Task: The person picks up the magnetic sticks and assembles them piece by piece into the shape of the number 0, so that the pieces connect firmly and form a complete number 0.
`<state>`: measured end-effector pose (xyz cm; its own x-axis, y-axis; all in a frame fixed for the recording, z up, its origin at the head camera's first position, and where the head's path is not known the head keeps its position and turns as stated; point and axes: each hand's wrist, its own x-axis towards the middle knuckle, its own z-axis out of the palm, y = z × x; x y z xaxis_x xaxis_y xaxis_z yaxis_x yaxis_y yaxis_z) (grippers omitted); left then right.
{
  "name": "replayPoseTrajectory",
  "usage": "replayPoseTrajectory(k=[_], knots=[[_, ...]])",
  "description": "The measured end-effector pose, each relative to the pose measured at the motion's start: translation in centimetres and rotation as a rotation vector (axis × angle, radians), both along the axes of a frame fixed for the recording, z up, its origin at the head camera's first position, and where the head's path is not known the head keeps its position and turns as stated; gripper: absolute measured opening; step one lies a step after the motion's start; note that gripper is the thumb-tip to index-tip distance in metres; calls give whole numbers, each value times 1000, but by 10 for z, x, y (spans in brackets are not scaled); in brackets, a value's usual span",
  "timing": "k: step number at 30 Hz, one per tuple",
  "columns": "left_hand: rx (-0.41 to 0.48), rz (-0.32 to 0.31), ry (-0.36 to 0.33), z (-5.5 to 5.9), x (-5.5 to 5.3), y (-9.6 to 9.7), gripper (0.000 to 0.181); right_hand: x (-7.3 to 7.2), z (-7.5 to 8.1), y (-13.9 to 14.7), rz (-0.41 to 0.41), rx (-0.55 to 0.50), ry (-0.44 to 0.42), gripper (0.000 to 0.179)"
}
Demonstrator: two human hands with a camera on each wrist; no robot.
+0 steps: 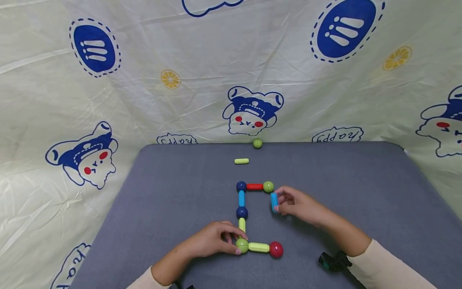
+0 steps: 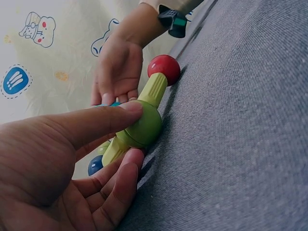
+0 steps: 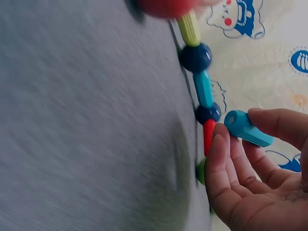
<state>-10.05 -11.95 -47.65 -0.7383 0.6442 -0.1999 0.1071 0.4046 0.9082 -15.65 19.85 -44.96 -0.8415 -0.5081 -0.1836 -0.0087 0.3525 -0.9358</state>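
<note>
A chain of toy rods and balls lies on the table. My left hand [image 1: 216,239] pinches the green ball [image 1: 242,245] at its near corner, thumb on one side. From that ball a yellow-green rod [image 1: 259,247] runs right to a red ball [image 1: 276,249]. Another yellow-green rod [image 1: 242,224] leads away to a dark blue ball [image 1: 242,212], a blue rod [image 1: 242,198] and a second dark blue ball [image 1: 241,186]. A red rod [image 1: 254,186] joins this to a green ball [image 1: 268,186]. Beside that end, my right hand [image 1: 299,204] holds a loose light-blue rod [image 3: 248,129] between thumb and fingers.
Farther back on the grey table [image 1: 173,200] lie a loose yellow-green rod [image 1: 242,161] and, at the far edge, a green ball [image 1: 257,143]. A printed cloth [image 1: 202,112] hangs behind. A black wrist device [image 1: 333,261] is on the right forearm.
</note>
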Motion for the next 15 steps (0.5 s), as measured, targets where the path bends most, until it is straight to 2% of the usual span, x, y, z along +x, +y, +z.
replayPoseTrajectory(k=[7, 15], knots=[[-14, 3, -14, 0, -1, 0, 28, 15, -4, -4, 37, 22, -78, 44], [-21, 6, -14, 1, 0, 1, 29, 27, -9, -4, 56, 22, -130, 33]])
